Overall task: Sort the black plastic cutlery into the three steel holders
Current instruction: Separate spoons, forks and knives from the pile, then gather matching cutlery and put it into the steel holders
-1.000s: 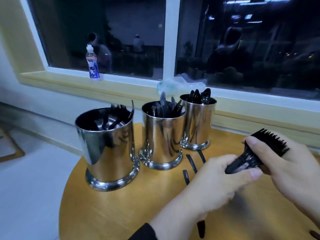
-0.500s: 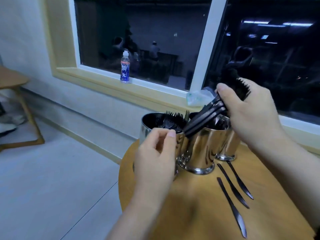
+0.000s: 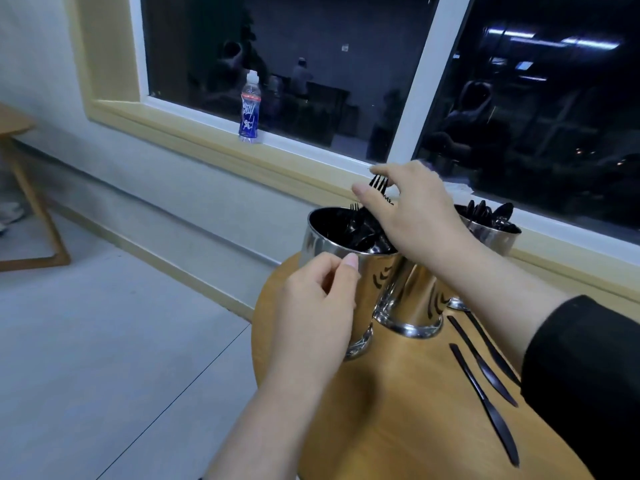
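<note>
over left holder (image 3: 313,242), forks (image 3: 378,183) now lowered

Canteen-like room, steel cutlery holders (image 3: 332,244), round wooden table (image 3: 398,410)

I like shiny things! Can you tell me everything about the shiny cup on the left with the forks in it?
The left holder is a round, mirror-bright cup that looks like steel, with a flared foot. It stands upright at the edge of the wooden table, close beside the middle holder. Black forks fill its dark inside. The left hand covers its front, thumb near the rim. The right hand reaches over its opening, holding forks.
</note>
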